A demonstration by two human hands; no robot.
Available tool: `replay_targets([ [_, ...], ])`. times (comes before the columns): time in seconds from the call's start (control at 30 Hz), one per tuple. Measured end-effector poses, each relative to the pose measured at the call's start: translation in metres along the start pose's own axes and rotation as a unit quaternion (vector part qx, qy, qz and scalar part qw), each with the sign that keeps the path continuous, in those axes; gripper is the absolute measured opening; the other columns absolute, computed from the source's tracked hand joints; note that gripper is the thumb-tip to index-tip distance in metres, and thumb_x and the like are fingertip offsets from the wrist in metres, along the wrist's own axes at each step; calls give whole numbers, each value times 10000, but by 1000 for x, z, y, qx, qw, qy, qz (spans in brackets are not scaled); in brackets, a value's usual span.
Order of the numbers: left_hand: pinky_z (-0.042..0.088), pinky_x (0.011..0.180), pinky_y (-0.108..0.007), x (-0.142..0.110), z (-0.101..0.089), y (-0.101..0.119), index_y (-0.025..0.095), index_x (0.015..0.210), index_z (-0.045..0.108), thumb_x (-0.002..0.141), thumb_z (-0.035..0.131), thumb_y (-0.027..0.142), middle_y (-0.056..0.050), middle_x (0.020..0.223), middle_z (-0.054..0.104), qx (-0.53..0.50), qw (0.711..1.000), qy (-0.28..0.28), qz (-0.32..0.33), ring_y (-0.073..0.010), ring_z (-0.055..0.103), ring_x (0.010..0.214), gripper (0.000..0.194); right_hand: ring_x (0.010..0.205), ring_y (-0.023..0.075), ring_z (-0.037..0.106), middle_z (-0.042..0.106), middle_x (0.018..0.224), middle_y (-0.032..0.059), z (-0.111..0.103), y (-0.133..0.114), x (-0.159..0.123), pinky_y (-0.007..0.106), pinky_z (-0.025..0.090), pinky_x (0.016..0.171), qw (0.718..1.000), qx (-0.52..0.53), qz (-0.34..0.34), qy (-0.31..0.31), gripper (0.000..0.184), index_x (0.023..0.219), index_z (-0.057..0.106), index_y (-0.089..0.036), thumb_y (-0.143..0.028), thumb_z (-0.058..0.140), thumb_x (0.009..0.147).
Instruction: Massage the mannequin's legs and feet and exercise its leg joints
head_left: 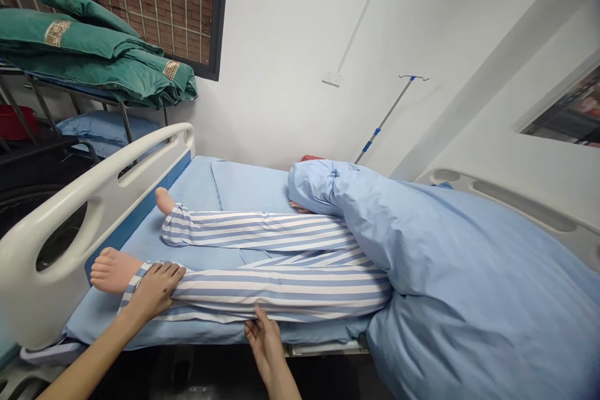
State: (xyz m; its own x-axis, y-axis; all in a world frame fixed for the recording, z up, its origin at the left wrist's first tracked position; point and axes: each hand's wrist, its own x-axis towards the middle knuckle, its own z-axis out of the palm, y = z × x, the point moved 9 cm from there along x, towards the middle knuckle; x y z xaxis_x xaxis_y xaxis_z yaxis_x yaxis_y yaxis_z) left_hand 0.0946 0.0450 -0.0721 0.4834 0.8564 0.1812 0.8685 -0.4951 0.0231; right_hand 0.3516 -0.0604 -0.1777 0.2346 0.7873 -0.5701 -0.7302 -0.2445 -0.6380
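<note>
"Hands, first entry?"

"Left hand: open, fingers spread, lying over the trouser cuff at the near ankle of a patient mannequin, no closed grip seen. Right hand: fingers pinching the lower edge of the near trouser leg. Firmness of the pinch cannot be told; the fingertips are partly lost against the cloth."

"Mannequin's location?"

"Along the bed, feet to the left, in striped blue-and-white pyjama trousers. Near bare foot just beside the left hand; far bare foot beyond it."

"Hidden or unclear?"

"Upper body hidden under a bunched light-blue quilt. Small flesh-toned shape at the quilt's edge, hard to make out. Red object behind it, only a sliver showing."

"Surroundings?"

"Blue bed sheet; white bed end at left. Far wall: IV pole. Far left: green folded bedding on a metal rack, blue pillow below."
</note>
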Motion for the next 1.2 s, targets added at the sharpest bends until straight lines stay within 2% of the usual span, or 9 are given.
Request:
replay_targets([
  [0.17, 304, 906, -366, -3, -5, -2, 212, 1064, 546, 597, 470, 53, -87, 1020, 581, -20, 1000, 7, -7, -227, 483, 1006, 499, 769, 220, 640, 662, 813, 67, -11, 1, -18, 251, 441, 553, 986, -161, -4, -34, 442, 851, 552, -149, -359, 765, 527],
  [0.3, 304, 914, -394, -3, -4, 2, 189, 1090, 544, 602, 464, 37, -107, 1024, 580, 1, 1000, 2, -11, -240, 486, 996, 518, 717, 197, 608, 658, 789, 76, 16, -21, -42, 264, 423, 560, 923, -346, -107, -132, 374, 921, 604, -138, -381, 674, 646],
  [0.5, 280, 979, -431, -28, -18, 18, 223, 1155, 489, 663, 463, 88, -108, 1213, 473, 8, 993, 111, -42, -270, 397, 1144, 510, 958, 217, 530, 614, 998, 75, 102, -87, -72, 352, 404, 836, 693, -547, -424, -201, 264, 1026, 612, -213, -292, 516, 793],
  [0.6, 283, 989, -464, -69, -28, 3, 169, 1186, 424, 733, 459, 199, -162, 1264, 388, -27, 960, 214, -181, -299, 334, 1205, 456, 1084, 249, 451, 559, 1135, 90, 120, -92, -63, 411, 325, 937, 577, -628, -491, -180, 342, 1125, 568, -227, -289, 507, 795],
  [0.7, 285, 985, -504, -114, -21, -28, 99, 1253, 306, 766, 442, 326, -213, 1252, 365, -103, 888, 265, -362, -326, 291, 1237, 555, 1161, 272, 390, 504, 1234, 91, 122, -83, -46, 449, 260, 978, 506, -689, -495, -156, 431, 1226, 494, -250, -342, 498, 805],
  [0.8, 348, 948, -478, -128, 6, -56, 85, 1266, 272, 747, 453, 455, -201, 1191, 448, -236, 829, 217, -458, -323, 379, 1189, 663, 1189, 280, 367, 479, 1274, 91, 119, -76, -38, 466, 210, 995, 477, -709, -499, -142, 469, 1281, 439, -262, -384, 460, 828],
  [0.97, 464, 778, -366, -120, 37, -84, 109, 1101, 435, 647, 525, 577, -130, 937, 619, -395, 749, 132, -516, -278, 585, 926, 658, 1211, 290, 347, 451, 1309, 90, 116, -71, -34, 470, 178, 1001, 468, -719, -491, -151, 499, 1312, 400, -272, -431, 428, 840],
  [1.07, 472, 625, -315, -117, 23, -88, 143, 853, 554, 591, 547, 622, -30, 640, 610, -409, 760, 106, -493, -247, 598, 710, 545, 1208, 291, 349, 452, 1310, 86, 117, -73, -33, 467, 172, 1000, 472, -721, -483, -153, 502, 1309, 400, -279, -435, 438, 834],
  [1.2, 447, 540, -274, -108, -14, -83, 170, 644, 592, 505, 598, 648, -1, 568, 582, -446, 784, 86, -422, -232, 571, 672, 498, 1176, 287, 379, 484, 1276, 85, 122, -77, -32, 452, 201, 980, 474, -724, -475, -160, 491, 1286, 427, -281, -430, 462, 820],
])
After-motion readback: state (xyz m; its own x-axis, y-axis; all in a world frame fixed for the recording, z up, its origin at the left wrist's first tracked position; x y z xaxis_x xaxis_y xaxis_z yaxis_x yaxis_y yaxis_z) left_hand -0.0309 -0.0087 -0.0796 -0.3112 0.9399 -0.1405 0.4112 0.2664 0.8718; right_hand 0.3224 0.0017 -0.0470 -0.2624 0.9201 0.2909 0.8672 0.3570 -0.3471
